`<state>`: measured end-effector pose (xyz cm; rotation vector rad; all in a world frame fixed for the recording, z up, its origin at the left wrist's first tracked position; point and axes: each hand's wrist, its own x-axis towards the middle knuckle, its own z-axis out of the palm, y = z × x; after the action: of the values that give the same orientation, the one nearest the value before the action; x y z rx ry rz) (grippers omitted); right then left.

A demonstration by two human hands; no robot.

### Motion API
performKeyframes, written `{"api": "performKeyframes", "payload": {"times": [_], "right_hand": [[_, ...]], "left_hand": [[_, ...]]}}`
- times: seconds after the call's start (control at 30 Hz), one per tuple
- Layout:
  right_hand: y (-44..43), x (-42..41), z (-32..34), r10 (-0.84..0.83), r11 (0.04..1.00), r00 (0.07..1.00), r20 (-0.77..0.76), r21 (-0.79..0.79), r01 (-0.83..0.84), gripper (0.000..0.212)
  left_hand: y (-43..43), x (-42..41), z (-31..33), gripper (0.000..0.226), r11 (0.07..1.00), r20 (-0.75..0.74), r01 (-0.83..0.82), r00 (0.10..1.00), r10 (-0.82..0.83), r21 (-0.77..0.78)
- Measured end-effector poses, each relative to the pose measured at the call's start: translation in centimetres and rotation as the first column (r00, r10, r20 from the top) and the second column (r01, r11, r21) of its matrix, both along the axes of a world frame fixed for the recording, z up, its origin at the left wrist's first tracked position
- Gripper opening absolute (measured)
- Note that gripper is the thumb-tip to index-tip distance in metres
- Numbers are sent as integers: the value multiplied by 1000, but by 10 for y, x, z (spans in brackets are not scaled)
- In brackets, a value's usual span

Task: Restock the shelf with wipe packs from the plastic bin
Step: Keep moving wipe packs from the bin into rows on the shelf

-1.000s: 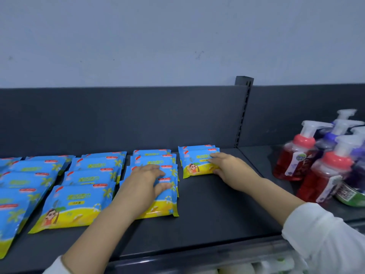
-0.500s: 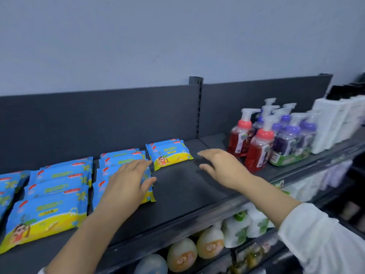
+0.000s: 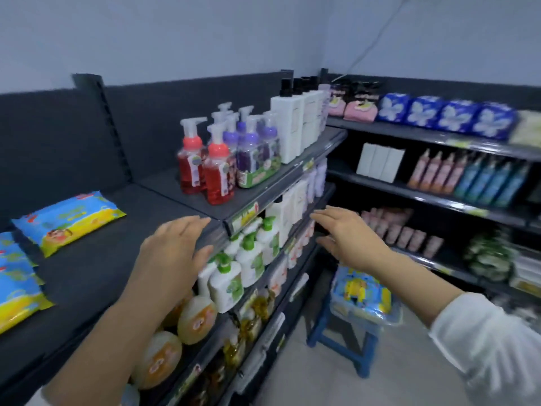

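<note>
The plastic bin of wipe packs sits low on a blue stool on the floor, below and to the right of both hands, in the corner where the two runs of shelving meet. The packs inside look blue and yellow, but blur hides how they lie, so their long axis cannot be told. The right hand hangs in the air almost directly above the bin and is clearly the nearer one; the left hand hovers near the front edge of the shelf, well apart from the bin.

Both hands are empty, with fingers spread and loosely extended, palms facing down. The right forearm, in a white sleeve, reaches forward and slightly left across the aisle; the left forearm runs up from the lower left over the shelf's front lip.

On the shelf, a wipe pack lies flat at the left, its long axis running left to right, with more packs in front of it at the frame's edge. A wide bare stretch separates them from the soap bottles.

The next move is probably a downward reach into the bin, led by the right hand.
</note>
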<state>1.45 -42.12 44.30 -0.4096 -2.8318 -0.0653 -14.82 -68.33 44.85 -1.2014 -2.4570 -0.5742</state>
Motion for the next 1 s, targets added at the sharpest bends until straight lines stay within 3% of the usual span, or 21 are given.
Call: {"api": "performKeyframes", "payload": {"times": [0.23,0.43,1.0], "right_hand": [[70,112,-23,-302,951,953,31,-52,303,55],[141,165,-62,-413,896,906,95,-137,423,54],[311,202,-151,-439,783,825,356,-300,545,57]], "left_hand": [[109,42,-22,45,944,4,327,945,-328,-45],[211,77,-58,45,891,111,437,898,-426,-120],[404,108,-145,49,859,322,438,880,-350,-263]]}}
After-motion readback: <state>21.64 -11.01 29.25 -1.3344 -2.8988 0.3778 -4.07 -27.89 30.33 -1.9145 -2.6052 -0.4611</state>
